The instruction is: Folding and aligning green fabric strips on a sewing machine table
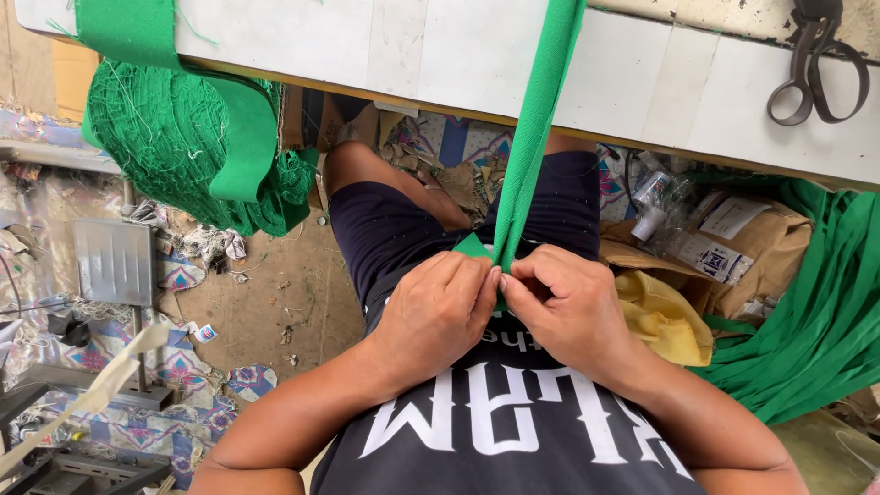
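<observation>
2 hands point(500, 293) pinching 1 green strip point(536, 128), 1 scissors point(816, 60)

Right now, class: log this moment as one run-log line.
left hand: pinching green fabric strip end | right hand: pinching same end | strip: hangs from white table | scissors: on table, untouched
</observation>
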